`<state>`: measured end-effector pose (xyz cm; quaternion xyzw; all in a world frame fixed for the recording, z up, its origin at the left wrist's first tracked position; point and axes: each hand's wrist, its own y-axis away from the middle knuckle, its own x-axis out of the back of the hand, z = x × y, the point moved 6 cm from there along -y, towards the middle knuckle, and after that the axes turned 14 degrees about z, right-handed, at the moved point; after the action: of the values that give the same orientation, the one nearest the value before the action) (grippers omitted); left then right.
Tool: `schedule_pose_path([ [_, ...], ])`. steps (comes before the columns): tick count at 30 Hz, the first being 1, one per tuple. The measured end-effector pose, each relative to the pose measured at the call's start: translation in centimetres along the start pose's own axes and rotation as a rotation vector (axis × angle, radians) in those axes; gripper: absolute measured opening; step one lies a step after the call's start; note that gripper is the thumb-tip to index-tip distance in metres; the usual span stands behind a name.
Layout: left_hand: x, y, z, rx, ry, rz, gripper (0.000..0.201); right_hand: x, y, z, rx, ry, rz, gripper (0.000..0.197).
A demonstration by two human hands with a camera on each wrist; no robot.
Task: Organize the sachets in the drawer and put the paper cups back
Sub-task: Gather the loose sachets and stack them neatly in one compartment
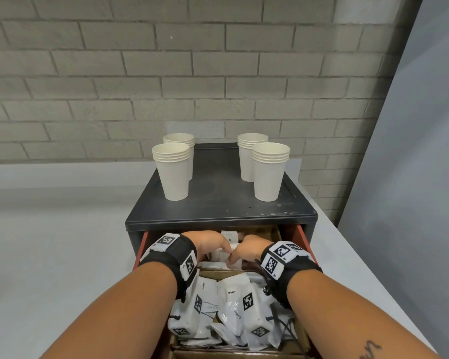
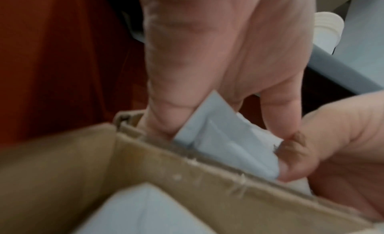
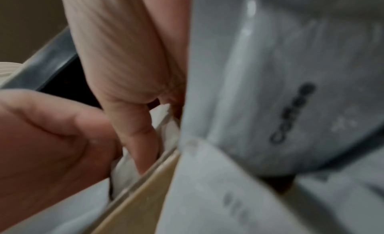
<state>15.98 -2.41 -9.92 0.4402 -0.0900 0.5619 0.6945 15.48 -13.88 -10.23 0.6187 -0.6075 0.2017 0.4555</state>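
Note:
The drawer (image 1: 305, 242) with red sides is pulled out of the black cabinet (image 1: 218, 203). Cardboard dividers (image 1: 219, 273) split it into compartments. Both hands reach into the rear compartment, close together. My left hand (image 1: 224, 251) pinches a small white sachet (image 2: 216, 132) between thumb and fingers just behind the divider (image 2: 207, 168). My right hand (image 1: 233, 259) curls its fingers (image 3: 143, 147) onto the same bunch of sachets (image 3: 169, 130). Several larger white sachets (image 1: 226, 314) lie jumbled in the front compartment. Several stacks of paper cups (image 1: 173, 172) stand on the cabinet top.
The cabinet stands on a white counter (image 1: 62, 255) against a grey brick wall (image 1: 166, 73). The counter's right edge (image 1: 353, 255) runs close beside the cabinet. A large sachet marked Coffee (image 3: 270, 89) lies right under my right wrist.

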Motion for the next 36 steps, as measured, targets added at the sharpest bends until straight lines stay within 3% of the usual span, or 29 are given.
schedule_pose_path([
  [4,0.6,0.6,-0.4,-0.015,-0.275,-0.012,0.063,0.0,0.3,0.1,0.009,-0.033,-0.025,0.050],
  [8,1.1,1.0,-0.1,-0.172,-0.488,0.071,0.072,-0.3,0.8,-0.4,0.011,-0.079,-0.031,0.048],
  [12,1.2,0.3,-1.0,-0.133,-0.295,0.062,0.080,-0.1,1.2,-0.8,0.012,-0.127,-0.048,0.055],
  [17,1.2,-0.3,-1.7,-0.126,-0.140,0.095,0.069,-0.7,1.3,-1.3,0.088,-0.048,-0.064,0.057],
  [21,1.2,-0.3,-1.9,-0.177,-0.199,0.152,0.055,-1.3,1.2,-1.5,0.108,0.002,0.001,0.066],
  [28,1.1,0.2,-1.8,-0.226,-0.165,0.174,0.038,-1.3,1.2,-1.5,0.131,-0.085,-0.026,0.057],
  [33,1.4,1.3,-1.3,-0.245,0.164,0.124,0.042,0.4,2.3,-2.1,0.220,-0.191,0.070,0.046],
  [36,2.0,2.4,-1.0,-0.215,0.251,0.113,0.040,2.2,3.6,-2.2,0.248,-0.216,0.077,0.044],
])
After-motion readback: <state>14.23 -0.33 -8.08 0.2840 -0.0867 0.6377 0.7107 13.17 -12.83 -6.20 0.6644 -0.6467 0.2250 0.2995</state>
